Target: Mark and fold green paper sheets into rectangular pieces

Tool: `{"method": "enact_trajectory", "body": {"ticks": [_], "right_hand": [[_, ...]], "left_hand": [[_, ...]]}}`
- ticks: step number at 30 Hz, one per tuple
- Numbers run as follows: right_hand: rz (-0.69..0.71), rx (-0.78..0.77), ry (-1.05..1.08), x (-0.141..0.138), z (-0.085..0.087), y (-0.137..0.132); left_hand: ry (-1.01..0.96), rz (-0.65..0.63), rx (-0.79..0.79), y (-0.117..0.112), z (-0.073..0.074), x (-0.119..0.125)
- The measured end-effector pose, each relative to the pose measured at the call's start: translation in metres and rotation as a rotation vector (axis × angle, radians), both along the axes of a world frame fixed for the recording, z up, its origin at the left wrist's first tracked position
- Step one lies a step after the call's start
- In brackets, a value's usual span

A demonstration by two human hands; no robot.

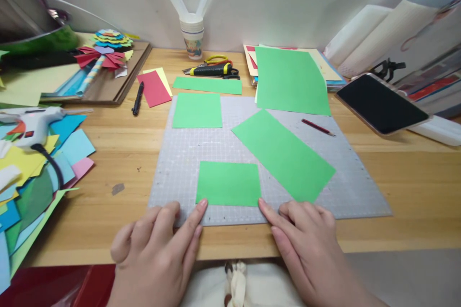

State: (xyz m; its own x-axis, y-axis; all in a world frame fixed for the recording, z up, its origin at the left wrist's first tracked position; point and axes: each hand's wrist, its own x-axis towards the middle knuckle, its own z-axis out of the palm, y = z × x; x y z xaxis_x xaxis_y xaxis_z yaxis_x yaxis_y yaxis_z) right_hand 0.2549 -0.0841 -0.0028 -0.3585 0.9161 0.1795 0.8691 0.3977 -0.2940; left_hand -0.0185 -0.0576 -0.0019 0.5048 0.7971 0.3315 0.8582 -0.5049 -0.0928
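Note:
A small green paper rectangle (228, 183) lies flat on the grey cutting mat (173, 172). The index fingertip of my left hand (158, 244) touches its near left corner, and that of my right hand (306, 240) touches the near right corner. Both index fingers are stretched out while the other fingers bend loosely; neither hand grips anything. Close to my right hand a longer green paper strip (284, 153) lies slantwise on the mat. Farther back are a squarish green paper piece (198, 111) and a narrow green strip (207, 85).
A large green sheet (292, 79) rests on a paper stack at the back right, near a red pencil (318, 127) and a phone (383, 103). A utility knife (211, 70) and a cup of glue sticks (193, 41) stand behind. Left: a glue gun (34, 124) over paper scraps.

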Motion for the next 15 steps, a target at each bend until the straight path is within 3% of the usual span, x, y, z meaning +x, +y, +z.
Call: {"method": "enact_trajectory", "body": {"ticks": [6,11,15], "right_hand": [[0.006,0.006,0.022,0.001,0.002,-0.001],[-0.035,-0.028,0.117,-0.005,0.007,0.009],[-0.083,0.002,0.146,-0.013,0.014,0.025]], "left_hand": [[0.030,-0.009,0.015,-0.001,0.008,-0.013],[-0.165,0.043,-0.040,0.011,0.015,-0.001],[-0.249,-0.085,-0.162,0.029,0.016,0.015]]}}
